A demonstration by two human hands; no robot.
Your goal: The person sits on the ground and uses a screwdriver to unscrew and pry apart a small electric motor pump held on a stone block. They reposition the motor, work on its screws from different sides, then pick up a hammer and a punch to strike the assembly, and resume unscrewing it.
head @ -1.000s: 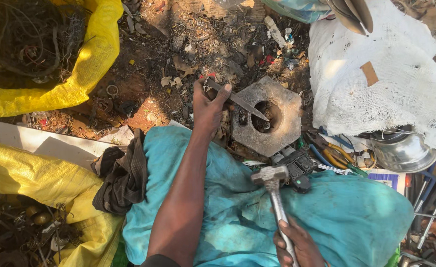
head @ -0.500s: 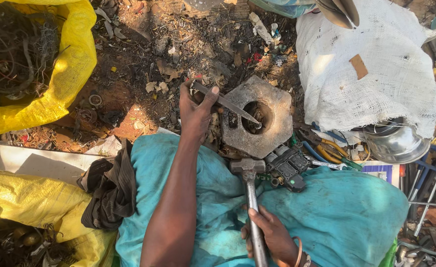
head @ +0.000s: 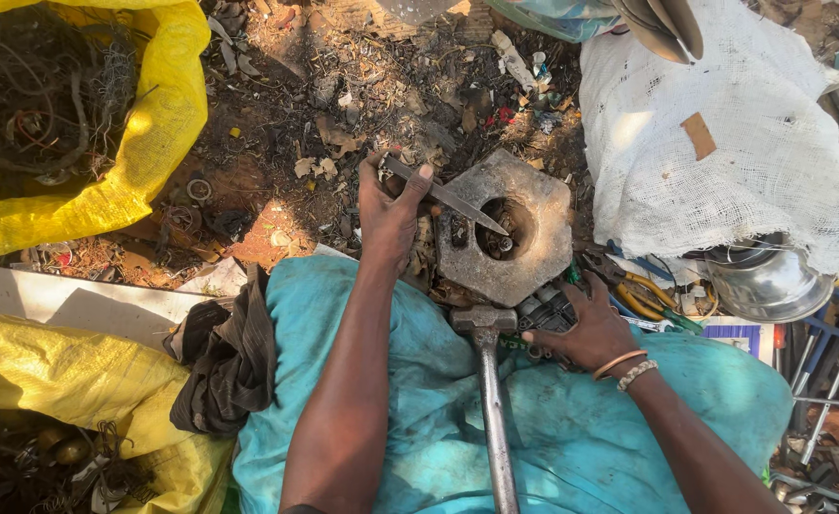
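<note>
My left hand (head: 388, 214) grips a flat metal chisel (head: 453, 198) whose tip reaches over the round hole of a large hexagonal metal block (head: 510, 233) on the dirt. Small dark parts lie inside the hole. A hammer (head: 489, 381) rests on the teal cloth (head: 391, 419) over my lap, head just below the block, handle pointing toward me. My right hand (head: 586, 328), with bangles on the wrist, lies fingers spread on a small black part (head: 545, 312) beside the hammer head and does not hold the hammer.
A yellow sack (head: 143, 143) of tangled wire sits at top left, another yellow sack (head: 67, 400) at bottom left. A white mesh sack (head: 734, 143) and a steel bowl (head: 767, 281) stand at right, with pliers (head: 643, 295) and tools nearby. Dark cloth (head: 224, 362) lies left.
My right hand has let go of the hammer handle and moved up to the black part beside the hammer head. The left hand still holds the chisel over the block.
</note>
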